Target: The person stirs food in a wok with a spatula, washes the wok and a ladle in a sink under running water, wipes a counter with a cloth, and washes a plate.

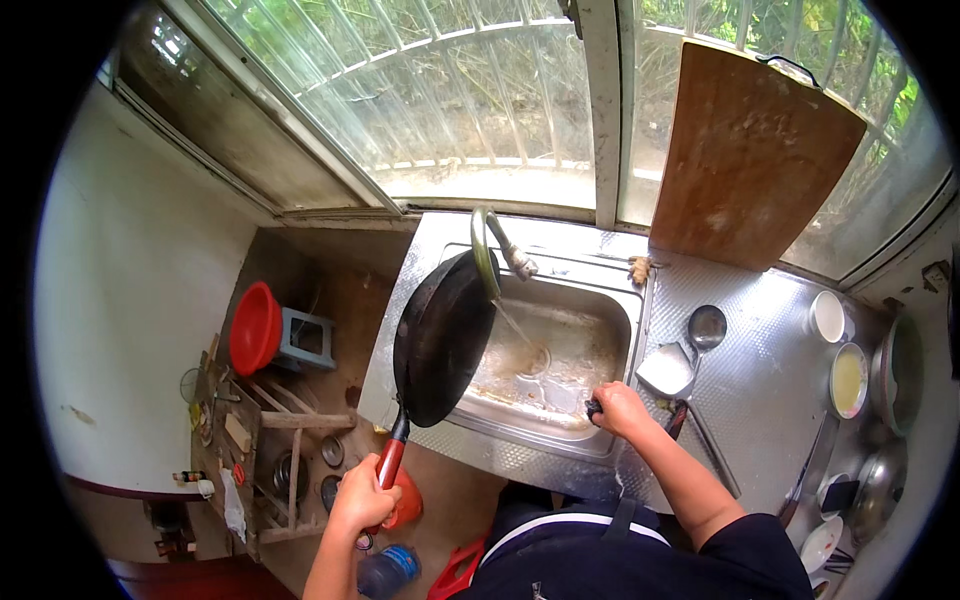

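Observation:
My left hand (pixel 364 495) grips the red handle of a dark wok (pixel 442 341). The wok is tipped steeply on its side over the left part of a stainless steel sink (pixel 577 442). From the curved faucet (pixel 481 247), whose spout overlaps the wok's rim in view, a thin stream of water runs into the basin. My right hand (pixel 621 409) is closed around a small dark object (pixel 593 409), perhaps a scrubber, mostly hidden by the fingers. It is above the basin's right front corner, apart from the wok.
Right of the sink, a ladle (pixel 707 327) and a spatula (pixel 666 370) lie on the metal counter (pixel 765 375). A wooden cutting board (pixel 754 157) leans against the window. Bowls (pixel 848 381) and a metal lid (pixel 879 491) line the right side. A red basin (pixel 255 328) stands at left.

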A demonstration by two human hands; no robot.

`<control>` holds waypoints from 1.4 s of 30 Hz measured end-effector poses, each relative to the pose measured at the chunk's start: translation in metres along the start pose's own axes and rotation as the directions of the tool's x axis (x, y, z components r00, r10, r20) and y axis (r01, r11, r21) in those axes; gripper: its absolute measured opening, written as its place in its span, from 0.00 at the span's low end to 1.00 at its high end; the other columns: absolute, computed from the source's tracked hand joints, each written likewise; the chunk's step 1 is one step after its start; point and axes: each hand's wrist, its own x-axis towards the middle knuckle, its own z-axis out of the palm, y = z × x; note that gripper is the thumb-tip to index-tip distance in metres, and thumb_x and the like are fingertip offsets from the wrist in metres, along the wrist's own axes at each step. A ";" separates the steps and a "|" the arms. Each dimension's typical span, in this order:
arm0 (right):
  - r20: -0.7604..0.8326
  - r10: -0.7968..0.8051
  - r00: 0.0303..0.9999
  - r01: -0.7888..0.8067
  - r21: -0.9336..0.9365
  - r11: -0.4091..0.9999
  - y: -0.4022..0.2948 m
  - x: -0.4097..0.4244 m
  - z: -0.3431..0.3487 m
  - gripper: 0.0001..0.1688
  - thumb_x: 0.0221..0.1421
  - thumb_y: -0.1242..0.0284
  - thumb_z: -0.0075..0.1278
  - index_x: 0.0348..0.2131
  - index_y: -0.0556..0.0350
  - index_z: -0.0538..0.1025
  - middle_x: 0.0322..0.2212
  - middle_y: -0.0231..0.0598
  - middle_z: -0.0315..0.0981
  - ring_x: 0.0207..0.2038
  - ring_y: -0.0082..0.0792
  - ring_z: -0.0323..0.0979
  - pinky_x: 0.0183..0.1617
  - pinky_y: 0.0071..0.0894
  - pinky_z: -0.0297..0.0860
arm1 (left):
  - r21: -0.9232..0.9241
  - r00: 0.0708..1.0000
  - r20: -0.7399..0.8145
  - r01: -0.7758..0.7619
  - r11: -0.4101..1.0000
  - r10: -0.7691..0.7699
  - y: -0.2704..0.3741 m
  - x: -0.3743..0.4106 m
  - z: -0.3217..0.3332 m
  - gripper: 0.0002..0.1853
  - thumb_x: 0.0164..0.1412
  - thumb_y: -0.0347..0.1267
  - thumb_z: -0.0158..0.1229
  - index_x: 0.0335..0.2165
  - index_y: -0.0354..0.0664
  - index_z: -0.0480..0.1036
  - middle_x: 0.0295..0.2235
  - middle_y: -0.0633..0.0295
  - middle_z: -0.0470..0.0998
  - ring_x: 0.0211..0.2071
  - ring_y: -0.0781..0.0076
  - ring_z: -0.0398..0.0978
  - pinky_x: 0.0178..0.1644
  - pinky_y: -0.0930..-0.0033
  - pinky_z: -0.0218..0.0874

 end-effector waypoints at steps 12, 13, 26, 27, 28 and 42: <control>-0.382 0.091 0.920 0.003 0.239 0.971 -0.026 0.024 -0.047 0.14 0.37 0.75 0.56 0.31 0.60 0.74 0.29 0.41 0.72 0.36 0.44 0.68 0.42 0.39 0.66 | -0.758 0.833 0.530 0.381 0.530 0.159 -0.053 0.015 0.078 0.13 0.51 0.21 0.59 0.31 0.40 0.61 0.15 0.66 0.63 0.12 0.79 0.61 0.15 0.76 0.53; -0.396 0.102 0.913 0.006 0.264 0.965 -0.029 0.029 -0.049 0.15 0.38 0.76 0.56 0.31 0.60 0.74 0.29 0.41 0.71 0.35 0.43 0.69 0.41 0.38 0.66 | -0.774 0.805 0.560 0.424 0.470 0.196 -0.055 0.017 0.091 0.12 0.51 0.21 0.59 0.31 0.40 0.62 0.16 0.66 0.63 0.12 0.80 0.61 0.15 0.77 0.53; 0.397 -0.099 0.913 0.170 -0.150 0.974 0.038 0.060 0.068 0.13 0.36 0.75 0.55 0.29 0.56 0.76 0.30 0.46 0.73 0.38 0.47 0.71 0.45 0.41 0.68 | -0.785 0.713 0.619 0.548 0.290 0.328 -0.060 0.023 0.165 0.13 0.52 0.22 0.58 0.30 0.42 0.60 0.16 0.67 0.63 0.12 0.81 0.60 0.14 0.77 0.52; 0.390 -0.143 0.910 0.188 -0.079 0.979 0.040 0.061 0.069 0.12 0.35 0.75 0.55 0.27 0.56 0.76 0.29 0.47 0.73 0.38 0.48 0.72 0.44 0.41 0.69 | -0.787 0.719 0.616 0.546 0.288 0.321 -0.060 0.021 0.168 0.13 0.52 0.22 0.58 0.30 0.42 0.60 0.16 0.67 0.63 0.12 0.81 0.61 0.14 0.77 0.53; 0.381 -0.187 0.905 0.206 -0.009 0.979 0.041 0.063 0.072 0.12 0.33 0.76 0.55 0.26 0.56 0.76 0.28 0.47 0.74 0.37 0.48 0.73 0.43 0.41 0.70 | -0.789 0.725 0.613 0.543 0.287 0.314 -0.060 0.019 0.170 0.13 0.52 0.23 0.58 0.31 0.42 0.60 0.16 0.67 0.63 0.12 0.81 0.61 0.14 0.76 0.53; -0.045 -0.344 0.938 0.339 -0.084 0.937 0.014 0.190 0.097 0.08 0.50 0.72 0.42 0.29 0.55 0.73 0.31 0.44 0.68 0.38 0.46 0.69 0.40 0.41 0.69 | -0.783 0.784 0.586 0.484 0.390 0.205 -0.052 -0.004 0.190 0.17 0.55 0.23 0.56 0.38 0.41 0.56 0.16 0.67 0.63 0.12 0.80 0.62 0.14 0.75 0.55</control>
